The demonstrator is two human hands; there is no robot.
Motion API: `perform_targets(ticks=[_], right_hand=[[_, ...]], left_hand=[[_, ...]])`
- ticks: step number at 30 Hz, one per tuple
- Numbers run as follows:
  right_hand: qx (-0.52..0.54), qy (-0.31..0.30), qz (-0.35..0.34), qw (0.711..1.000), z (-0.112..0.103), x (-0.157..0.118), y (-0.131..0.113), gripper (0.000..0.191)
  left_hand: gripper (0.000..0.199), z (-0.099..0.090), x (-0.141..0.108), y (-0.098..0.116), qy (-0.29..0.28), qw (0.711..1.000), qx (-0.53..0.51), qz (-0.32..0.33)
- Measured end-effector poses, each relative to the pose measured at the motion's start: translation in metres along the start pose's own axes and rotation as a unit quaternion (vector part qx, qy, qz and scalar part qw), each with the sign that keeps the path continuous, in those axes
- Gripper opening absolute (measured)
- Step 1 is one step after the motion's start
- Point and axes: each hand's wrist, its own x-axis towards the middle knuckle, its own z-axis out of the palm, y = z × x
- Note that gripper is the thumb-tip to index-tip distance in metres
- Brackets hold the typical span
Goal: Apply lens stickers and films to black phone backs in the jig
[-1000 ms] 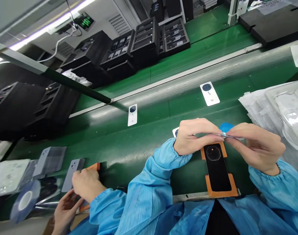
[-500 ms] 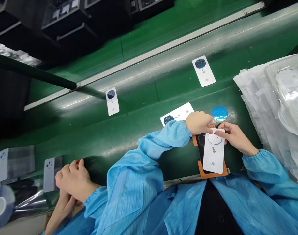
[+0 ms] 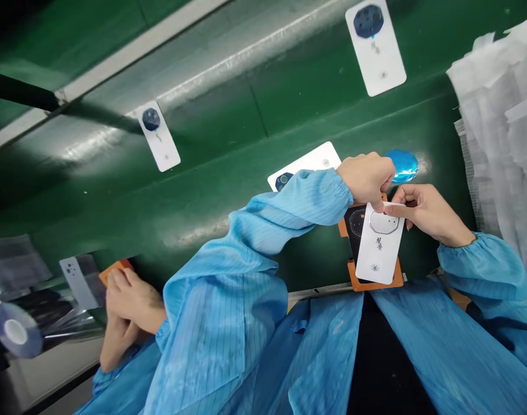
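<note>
My left hand point(image 3: 366, 174) reaches across and pinches the top edge of a white phone back cover point(image 3: 379, 245). My right hand point(image 3: 436, 214) grips the same cover at its upper right corner, thumb on top. The cover has a ring-shaped camera outline and dark printed characters. It lies tilted over a black panel point(image 3: 356, 229) that sits in an orange fixture point(image 3: 362, 283), partly hiding both. Just above my hands lies a shiny round blue film point(image 3: 402, 166). Partly under my left sleeve is another white cover point(image 3: 316, 159) with a dark camera area.
Two more white covers, one at the upper right point(image 3: 378, 55) and one at the left point(image 3: 160, 138), lie on the green bench point(image 3: 220, 190). White sheets point(image 3: 505, 127) are piled at the right. A co-worker's hands point(image 3: 134, 300) rest by an orange block point(image 3: 116, 270), near a tape roll point(image 3: 17, 331).
The view has tilted down and shifted. Both my hands stay on the cover at its top edge. The co-worker's hands now leave more of the orange block visible.
</note>
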Motion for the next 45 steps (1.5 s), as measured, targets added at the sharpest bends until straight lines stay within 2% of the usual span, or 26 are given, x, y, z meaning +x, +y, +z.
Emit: perform_targets(ticks=[7,10,12,14,16,18,21,24,27,30,32,34,37,40,45], right_hand=[[0.014,-0.018,-0.004,1.0,-0.002,0.003,0.004,0.039],[0.045,-0.046,-0.02,0.998,-0.007,-0.005,-0.006,0.047],[0.075,-0.04,-0.065,0.994,-0.012,-0.019,-0.019,0.047],[0.099,0.003,-0.134,0.986,-0.014,-0.035,-0.034,0.041],[0.105,0.06,-0.223,0.967,-0.014,-0.049,-0.051,0.032],[0.074,0.107,-0.328,0.936,-0.012,-0.057,-0.065,0.021],[-0.01,0.151,-0.475,0.867,-0.009,-0.055,-0.082,0.013],[-0.047,0.168,-0.565,0.806,-0.01,-0.046,-0.096,0.017],[-0.061,0.182,-0.618,0.762,-0.012,-0.042,-0.11,0.023],[-0.088,0.21,-0.643,0.731,-0.011,-0.044,-0.124,0.025],[-0.111,0.224,-0.641,0.726,-0.009,-0.046,-0.132,0.023],[-0.124,0.234,-0.634,0.727,-0.006,-0.047,-0.138,0.019],[-0.129,0.238,-0.636,0.722,-0.001,-0.043,-0.144,0.018],[-0.14,0.226,-0.655,0.707,0.003,-0.041,-0.147,0.02],[-0.168,0.223,-0.666,0.692,0.013,-0.032,-0.146,0.015]], left_hand=[[0.039,0.005,-0.006,-0.003,0.021,1.0,0.006,0.005],[0.042,0.006,-0.026,-0.004,0.088,0.994,-0.02,0.065],[0.037,0.005,-0.046,-0.004,0.108,0.979,-0.122,0.125],[0.029,0.001,-0.069,-0.001,0.108,0.949,-0.243,0.169],[0.023,-0.004,-0.09,0.005,0.16,0.919,-0.307,0.19],[0.019,-0.009,-0.105,0.01,0.276,0.88,-0.309,0.234],[0.005,-0.014,-0.114,0.015,0.438,0.787,-0.263,0.346],[0.018,-0.017,-0.113,0.012,0.514,0.712,-0.234,0.417],[0.021,-0.019,-0.109,0.003,0.536,0.677,-0.238,0.445],[0.008,-0.023,-0.107,-0.008,0.535,0.687,-0.281,0.403],[0.021,-0.027,-0.107,-0.016,0.531,0.696,-0.328,0.355],[0.035,-0.03,-0.105,-0.024,0.523,0.69,-0.381,0.325],[0.048,-0.034,-0.101,-0.035,0.511,0.675,-0.432,0.312],[0.055,-0.036,-0.097,-0.043,0.502,0.678,-0.438,0.311],[0.045,-0.038,-0.102,-0.045,0.489,0.691,-0.418,0.33]])
